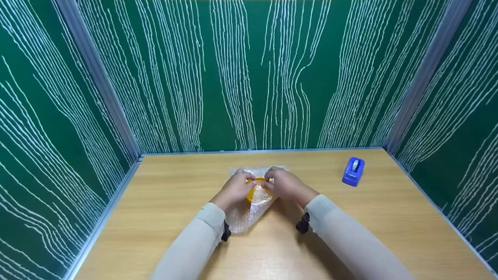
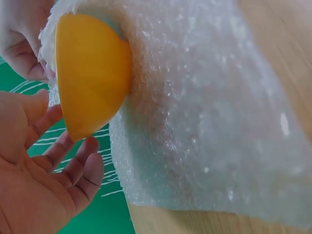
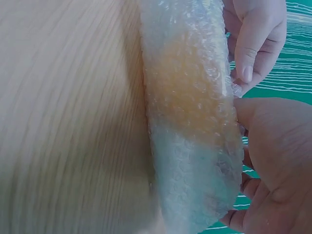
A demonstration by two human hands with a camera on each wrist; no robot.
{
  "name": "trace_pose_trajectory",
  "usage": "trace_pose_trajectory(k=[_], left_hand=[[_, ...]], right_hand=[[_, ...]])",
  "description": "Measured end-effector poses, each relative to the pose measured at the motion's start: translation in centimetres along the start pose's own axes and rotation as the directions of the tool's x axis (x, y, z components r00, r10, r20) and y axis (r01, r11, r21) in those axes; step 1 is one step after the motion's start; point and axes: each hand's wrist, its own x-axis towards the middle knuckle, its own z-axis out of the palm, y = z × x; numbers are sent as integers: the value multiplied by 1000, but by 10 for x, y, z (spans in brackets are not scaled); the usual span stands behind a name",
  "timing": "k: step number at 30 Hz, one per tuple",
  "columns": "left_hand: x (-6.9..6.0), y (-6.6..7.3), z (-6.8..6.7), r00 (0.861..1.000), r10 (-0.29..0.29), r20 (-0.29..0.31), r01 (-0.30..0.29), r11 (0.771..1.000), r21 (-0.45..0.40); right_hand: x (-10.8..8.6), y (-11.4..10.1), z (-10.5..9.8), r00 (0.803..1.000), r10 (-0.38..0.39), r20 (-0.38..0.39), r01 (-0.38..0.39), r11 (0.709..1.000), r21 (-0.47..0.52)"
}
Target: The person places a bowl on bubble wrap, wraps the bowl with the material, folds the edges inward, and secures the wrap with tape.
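Observation:
A yellow bowl stands on a sheet of clear bubble wrap in the middle of the table. One flap of the wrap folds over the bowl's right part. At the bowl's far left rim, my left hand grips with thumb and fingers; the left wrist view shows the bowl's smooth outer side uncovered. My right hand pinches the folded wrap at the far right of the rim. Through the wrap in the right wrist view, the bowl looks pale orange.
A blue tape dispenser stands at the table's back right. Green panels with white wavy lines enclose the wooden table at the back and both sides, joined by grey metal posts.

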Motion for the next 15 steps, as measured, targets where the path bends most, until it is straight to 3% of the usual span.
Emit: trace_pose_trajectory(k=[7,15], left_hand=[[4,5,6,998,25,-53,-20,995,95],[9,7,11,994,-43,-104,55,992,116]], right_hand=[[3,1,4,998,66,21,-66,998,17],[2,0,4,995,102,22,-103,994,47]])
